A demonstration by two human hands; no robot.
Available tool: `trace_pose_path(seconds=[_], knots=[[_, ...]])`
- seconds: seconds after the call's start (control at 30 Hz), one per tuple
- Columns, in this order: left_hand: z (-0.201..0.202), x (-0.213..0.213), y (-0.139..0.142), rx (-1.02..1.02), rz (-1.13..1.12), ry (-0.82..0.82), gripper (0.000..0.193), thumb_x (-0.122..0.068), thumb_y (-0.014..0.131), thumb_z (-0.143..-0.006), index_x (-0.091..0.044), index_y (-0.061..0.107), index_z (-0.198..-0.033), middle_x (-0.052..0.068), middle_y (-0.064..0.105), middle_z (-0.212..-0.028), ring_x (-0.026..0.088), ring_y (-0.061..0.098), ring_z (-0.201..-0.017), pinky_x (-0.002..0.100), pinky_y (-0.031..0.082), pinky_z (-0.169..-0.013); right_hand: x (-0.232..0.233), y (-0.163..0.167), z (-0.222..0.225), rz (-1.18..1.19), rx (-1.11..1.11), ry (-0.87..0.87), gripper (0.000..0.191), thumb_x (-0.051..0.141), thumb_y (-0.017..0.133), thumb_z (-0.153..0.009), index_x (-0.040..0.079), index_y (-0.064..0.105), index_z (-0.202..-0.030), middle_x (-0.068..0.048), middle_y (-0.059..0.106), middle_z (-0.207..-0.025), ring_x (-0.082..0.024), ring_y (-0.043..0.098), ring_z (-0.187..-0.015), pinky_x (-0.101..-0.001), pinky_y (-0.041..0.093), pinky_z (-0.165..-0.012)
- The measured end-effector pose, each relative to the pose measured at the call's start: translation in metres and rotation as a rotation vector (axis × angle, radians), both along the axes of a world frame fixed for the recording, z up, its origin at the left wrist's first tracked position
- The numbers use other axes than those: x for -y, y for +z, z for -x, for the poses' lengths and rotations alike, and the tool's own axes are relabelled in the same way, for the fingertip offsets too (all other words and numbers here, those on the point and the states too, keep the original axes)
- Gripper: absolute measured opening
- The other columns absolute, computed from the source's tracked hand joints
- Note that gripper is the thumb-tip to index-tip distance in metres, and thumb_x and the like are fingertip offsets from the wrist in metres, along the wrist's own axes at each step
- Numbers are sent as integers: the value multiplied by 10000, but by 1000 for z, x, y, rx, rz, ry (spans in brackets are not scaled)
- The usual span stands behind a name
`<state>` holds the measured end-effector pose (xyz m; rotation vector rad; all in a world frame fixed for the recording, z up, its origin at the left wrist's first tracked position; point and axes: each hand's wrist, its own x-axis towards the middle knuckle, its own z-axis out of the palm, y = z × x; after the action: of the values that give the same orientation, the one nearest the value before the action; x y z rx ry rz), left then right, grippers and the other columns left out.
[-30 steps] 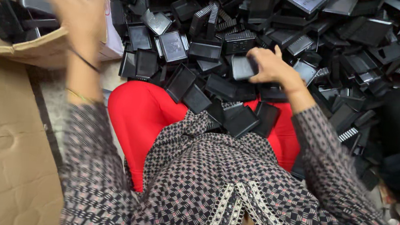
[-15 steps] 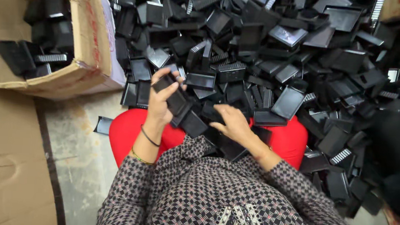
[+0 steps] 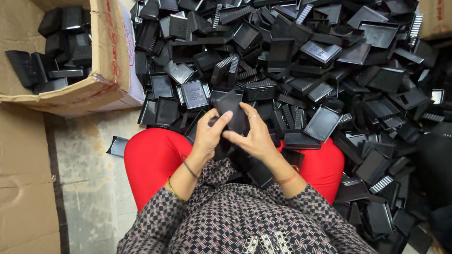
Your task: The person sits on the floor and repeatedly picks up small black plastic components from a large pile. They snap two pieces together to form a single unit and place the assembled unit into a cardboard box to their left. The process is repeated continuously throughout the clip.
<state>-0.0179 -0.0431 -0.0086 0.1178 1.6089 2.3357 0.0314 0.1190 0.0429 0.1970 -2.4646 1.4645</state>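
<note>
Both my hands meet over my lap on one black plastic box-shaped part [image 3: 231, 110]. My left hand [image 3: 210, 135] grips its lower left side, thumb up on its face. My right hand [image 3: 256, 136] holds its right edge, with fingers curled over the top. A big heap of similar black plastic parts [image 3: 317, 59] spreads just beyond my hands and to the right. I sit with red-clad knees [image 3: 150, 161] under the work, wearing a patterned top.
An open cardboard box [image 3: 111, 53] holding several black parts stands at the upper left. Flattened cardboard [image 3: 0, 190] lies along the left. One stray black part [image 3: 118, 146] sits on the bare floor beside my left knee. Another carton [image 3: 444, 18] is at the top right.
My left hand came back from the cardboard box at the left. My right hand picked a part out of the heap, and both hands have closed together on one part.
</note>
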Motion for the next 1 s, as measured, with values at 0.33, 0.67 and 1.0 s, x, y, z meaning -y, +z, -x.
trace_pose_path(seconds=[0.33,0.67,1.0], knots=[[0,-3,30,78,-310,91,578,-507,398,-1076,-12,626,-1269,88,671,-1146,151,646,-1015,293,541,-906,21,5,-32,383,141,89,688,119,826,-846,-27,550,-1458,-108,660,-1333,-147,637,-1176,-304,527,-1027],[-12,-3,54,-26,-344,163,592,61,643,-838,50,495,-1412,176,615,-1356,243,620,-1245,361,513,-1061,12,14,-28,-91,-198,151,737,175,907,-748,-3,596,-1392,-207,623,-1365,-285,632,-1240,-376,497,-1053],[-28,11,44,-102,-43,236,552,-50,718,-890,21,482,-1384,157,668,-1251,212,665,-1117,340,553,-981,17,-40,-18,973,508,246,398,-4,734,-913,-45,573,-1275,-116,688,-1167,-188,681,-1045,-326,570,-929]])
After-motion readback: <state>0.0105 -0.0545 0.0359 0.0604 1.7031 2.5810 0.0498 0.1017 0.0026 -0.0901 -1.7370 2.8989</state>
